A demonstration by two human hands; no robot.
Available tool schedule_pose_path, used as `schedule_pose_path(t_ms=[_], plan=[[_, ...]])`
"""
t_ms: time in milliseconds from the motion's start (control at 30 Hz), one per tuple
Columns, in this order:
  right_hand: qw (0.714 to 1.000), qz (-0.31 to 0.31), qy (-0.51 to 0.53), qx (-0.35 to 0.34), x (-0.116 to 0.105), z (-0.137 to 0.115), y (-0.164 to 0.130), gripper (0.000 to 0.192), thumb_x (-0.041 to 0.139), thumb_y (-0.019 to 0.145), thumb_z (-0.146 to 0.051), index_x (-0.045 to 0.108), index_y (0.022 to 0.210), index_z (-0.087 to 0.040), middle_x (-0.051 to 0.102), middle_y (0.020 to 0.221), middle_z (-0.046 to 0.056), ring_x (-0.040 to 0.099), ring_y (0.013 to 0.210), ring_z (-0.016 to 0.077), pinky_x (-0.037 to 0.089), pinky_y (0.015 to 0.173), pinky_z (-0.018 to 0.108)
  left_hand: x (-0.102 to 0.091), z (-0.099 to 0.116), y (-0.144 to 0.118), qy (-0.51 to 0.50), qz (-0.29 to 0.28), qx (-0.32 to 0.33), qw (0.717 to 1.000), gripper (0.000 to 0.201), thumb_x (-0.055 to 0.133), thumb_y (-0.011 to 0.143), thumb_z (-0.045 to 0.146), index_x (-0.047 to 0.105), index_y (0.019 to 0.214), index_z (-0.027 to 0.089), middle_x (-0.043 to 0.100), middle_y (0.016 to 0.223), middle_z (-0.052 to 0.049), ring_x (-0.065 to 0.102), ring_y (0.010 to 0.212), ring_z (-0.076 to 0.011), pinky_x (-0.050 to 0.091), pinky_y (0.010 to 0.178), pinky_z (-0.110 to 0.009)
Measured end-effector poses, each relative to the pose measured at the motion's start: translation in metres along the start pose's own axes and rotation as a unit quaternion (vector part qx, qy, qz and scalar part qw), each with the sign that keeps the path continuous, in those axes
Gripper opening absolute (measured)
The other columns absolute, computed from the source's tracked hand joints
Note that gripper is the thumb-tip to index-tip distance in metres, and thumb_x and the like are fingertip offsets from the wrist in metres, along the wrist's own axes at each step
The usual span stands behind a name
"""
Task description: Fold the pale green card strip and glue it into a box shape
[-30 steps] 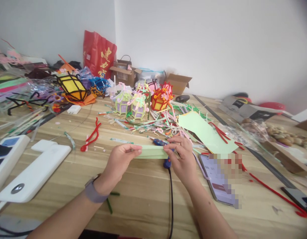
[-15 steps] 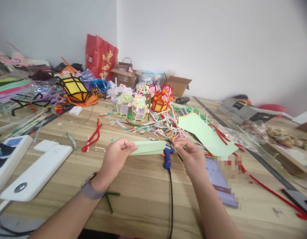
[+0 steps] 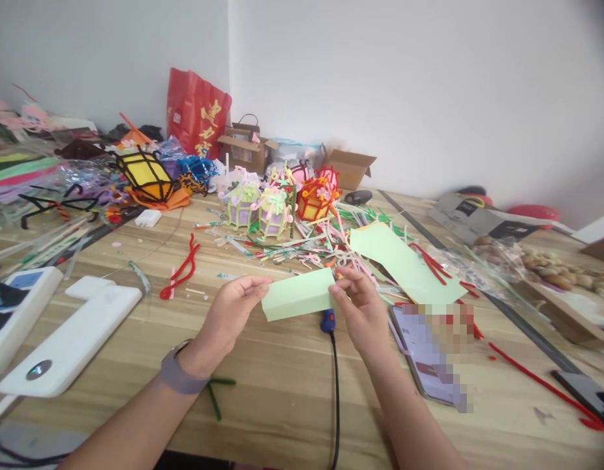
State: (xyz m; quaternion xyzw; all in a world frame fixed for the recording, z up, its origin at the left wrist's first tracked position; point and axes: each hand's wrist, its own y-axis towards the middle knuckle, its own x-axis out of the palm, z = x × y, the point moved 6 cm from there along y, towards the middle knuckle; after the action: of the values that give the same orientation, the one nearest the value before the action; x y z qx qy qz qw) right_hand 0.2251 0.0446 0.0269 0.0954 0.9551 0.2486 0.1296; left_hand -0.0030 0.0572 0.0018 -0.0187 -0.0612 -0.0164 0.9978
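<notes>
Above woodgrain table (image 3: 282,385) | left hand (image 3: 231,313), right hand (image 3: 361,310) — fingers pinching flat green paper strip (image 3: 298,294)

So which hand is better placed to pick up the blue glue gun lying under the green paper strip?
Probably the right hand: it pinches the green paper strip at the end directly above the blue glue gun. The left hand holds the far end.

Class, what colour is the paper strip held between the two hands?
Pale green; the paper strip shows clearly in the head view.
</notes>
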Motion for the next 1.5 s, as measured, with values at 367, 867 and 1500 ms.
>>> schedule_pose_path(t_ms=[367, 867, 1500], plan=[[0.999, 0.014, 0.034, 0.031, -0.001, 0.001, -0.001, 0.026, 0.067, 0.081, -0.036, 0.063, 0.105, -0.025, 0.060, 0.074, -0.001, 0.057, 0.072, 0.0162, 0.045, 0.072, 0.032, -0.006, 0.000, 0.000, 0.056, 0.042, 0.016, 0.997, 0.037, 0.071, 0.065, 0.053, 0.063, 0.076, 0.018, 0.068, 0.067, -0.002, 0.064, 0.072, -0.0217, 0.046, 0.067, -0.030], [0.995, 0.046, 0.075, 0.052, 0.001, 0.005, -0.002, 0.023, 0.066, 0.081, -0.035, 0.064, 0.102, -0.024, 0.060, 0.072, -0.002, 0.055, 0.070, 0.0149, 0.043, 0.069, 0.030, -0.002, 0.002, -0.001, 0.020, 0.038, 0.000, 0.999, 0.040, 0.078, 0.056, 0.052, 0.063, 0.074, 0.019, 0.064, 0.063, 0.001, 0.061, 0.067, -0.0188, 0.045, 0.067, -0.029], [0.985, 0.106, 0.103, 0.094, -0.005, 0.006, -0.002, 0.031, 0.075, 0.071, -0.043, 0.067, 0.092, -0.022, 0.063, 0.070, -0.001, 0.055, 0.066, 0.0148, 0.044, 0.061, 0.028, 0.018, 0.006, -0.007, -0.044, -0.104, 0.018, 0.993, 0.059, 0.078, 0.065, 0.031, 0.053, 0.116, 0.017, 0.069, 0.115, -0.013, 0.065, 0.104, -0.0267, 0.050, 0.086, -0.037]])
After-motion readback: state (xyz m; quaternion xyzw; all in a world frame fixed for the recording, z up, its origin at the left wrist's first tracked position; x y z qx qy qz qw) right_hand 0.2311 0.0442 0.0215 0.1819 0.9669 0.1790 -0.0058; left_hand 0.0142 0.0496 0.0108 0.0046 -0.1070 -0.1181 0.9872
